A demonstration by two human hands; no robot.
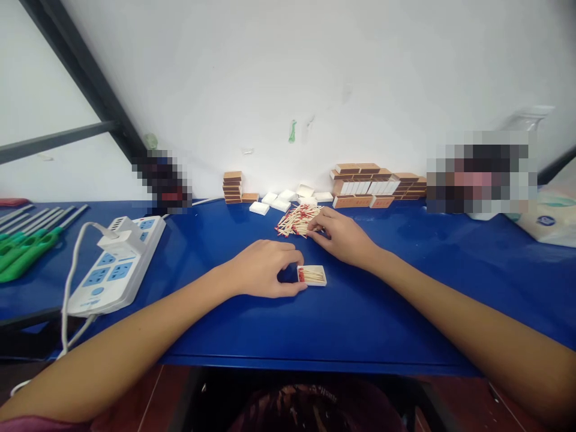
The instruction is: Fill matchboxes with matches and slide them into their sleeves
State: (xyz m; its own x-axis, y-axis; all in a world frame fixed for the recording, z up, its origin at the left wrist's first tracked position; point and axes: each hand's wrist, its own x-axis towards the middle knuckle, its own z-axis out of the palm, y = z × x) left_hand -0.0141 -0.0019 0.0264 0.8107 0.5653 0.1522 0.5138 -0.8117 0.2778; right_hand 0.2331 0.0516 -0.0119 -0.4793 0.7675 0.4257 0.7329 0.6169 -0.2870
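My left hand [265,268] rests on the blue table [360,312], thumb and forefinger pinched on the left end of a small white matchbox tray [313,275] that holds a few red-tipped matches. My right hand [342,235] reaches just beyond it, fingertips closed on the near edge of a loose pile of matches [297,219]. Whether it holds any matches is hidden by the fingers.
Empty white trays [281,201] and stacks of brown matchbox sleeves [233,186] [378,185] line the wall behind the pile. A white power strip with a plugged charger [117,258] lies at left, green-handled tools [27,249] beyond it. A plastic bag [551,219] sits at far right.
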